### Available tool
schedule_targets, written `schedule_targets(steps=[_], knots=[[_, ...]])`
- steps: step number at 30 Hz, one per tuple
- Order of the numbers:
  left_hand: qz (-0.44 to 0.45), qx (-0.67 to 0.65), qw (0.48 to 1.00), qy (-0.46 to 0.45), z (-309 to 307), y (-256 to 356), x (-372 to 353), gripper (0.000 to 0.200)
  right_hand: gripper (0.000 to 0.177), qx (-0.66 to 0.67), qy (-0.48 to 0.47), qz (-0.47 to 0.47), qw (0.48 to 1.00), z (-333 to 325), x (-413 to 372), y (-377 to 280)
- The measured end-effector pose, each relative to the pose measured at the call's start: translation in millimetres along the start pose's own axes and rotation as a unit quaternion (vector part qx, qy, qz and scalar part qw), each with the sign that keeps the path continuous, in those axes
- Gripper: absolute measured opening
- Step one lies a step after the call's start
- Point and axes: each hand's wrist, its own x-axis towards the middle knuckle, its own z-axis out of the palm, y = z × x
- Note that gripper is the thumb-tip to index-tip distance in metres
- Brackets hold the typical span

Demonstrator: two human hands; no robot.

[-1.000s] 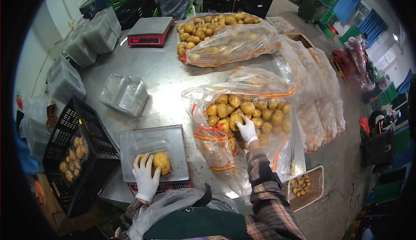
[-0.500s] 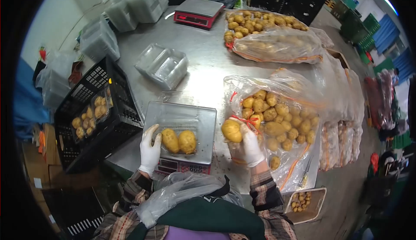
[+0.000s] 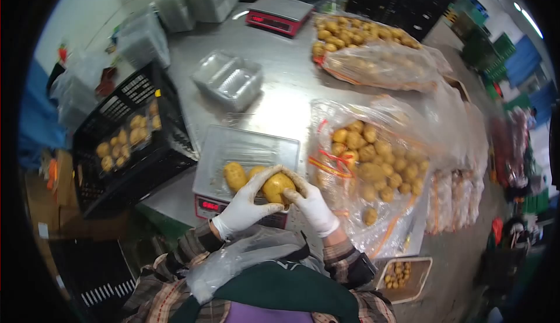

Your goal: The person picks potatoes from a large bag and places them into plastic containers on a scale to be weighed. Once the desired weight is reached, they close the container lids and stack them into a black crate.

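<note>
Both white-gloved hands meet around one yellow potato (image 3: pixel 278 188) above the near right part of the scale's metal plate (image 3: pixel 210 154). My left hand (image 3: pixel 248 206) curves round its left side, and my right hand (image 3: pixel 311 202) grips it from the right. Two more potatoes lie in a clear plastic tray on the scale; the left one (image 3: pixel 235 176) shows fully, while the other (image 3: pixel 256 172) is partly hidden behind my left hand. Red digits glow on the scale's display (image 3: pixel 210 205). Right of my hands lies an open clear bag of potatoes (image 3: pixel 373 171).
A stack of clear trays (image 3: pixel 229 80) stands beyond the scale. On the left, a black crate (image 3: pixel 140 174) holds packed potatoes. A second scale (image 3: pixel 280 14) and another potato bag (image 3: pixel 373 63) lie at the back. A bin (image 3: pixel 417 276) with small potatoes is at lower right.
My right hand has moved left from the bag with the potato, over the scale. My left hand has moved right to meet it and now also holds the potato. The view has shifted slightly.
</note>
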Motion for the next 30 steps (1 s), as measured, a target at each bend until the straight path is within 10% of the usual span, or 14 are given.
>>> schedule_targets(steps=[6, 8, 10, 12, 17, 23, 27, 30], knots=[[0.062, 0.340, 0.937, 0.044, 7, -29, 10, 0.069, 0.050, 0.025, 0.313, -0.094, 0.945, -125, -108, 101], [0.064, 0.434, 0.895, 0.077, -12, -34, 13, 0.067, 0.047, 0.241, 0.467, -0.118, 0.842, -171, -198, 121], [0.050, 0.479, 0.874, 0.059, -25, -51, 12, 0.066, 0.057, 0.393, 0.620, -0.247, 0.633, -198, -268, 116], [0.068, 0.534, 0.841, 0.056, -22, -63, 11, 0.064, 0.059, 0.427, 0.546, -0.395, 0.603, -220, -324, 127], [0.052, 0.552, 0.832, -0.008, -21, -58, 21, 0.064, 0.045, 0.120, 0.592, -0.173, 0.778, -294, -229, 121], [0.050, 0.527, 0.844, 0.083, -18, -59, 18, 0.058, 0.026, -0.435, 0.609, -0.036, 0.662, -342, -63, 70], [0.043, 0.509, 0.845, 0.159, -20, -57, 12, 0.047, 0.048, -0.603, 0.450, 0.279, 0.597, -344, -19, 21], [0.044, 0.496, 0.850, 0.173, -22, -55, 3, 0.041, 0.052, -0.564, 0.367, 0.333, 0.660, -358, -11, 2]])
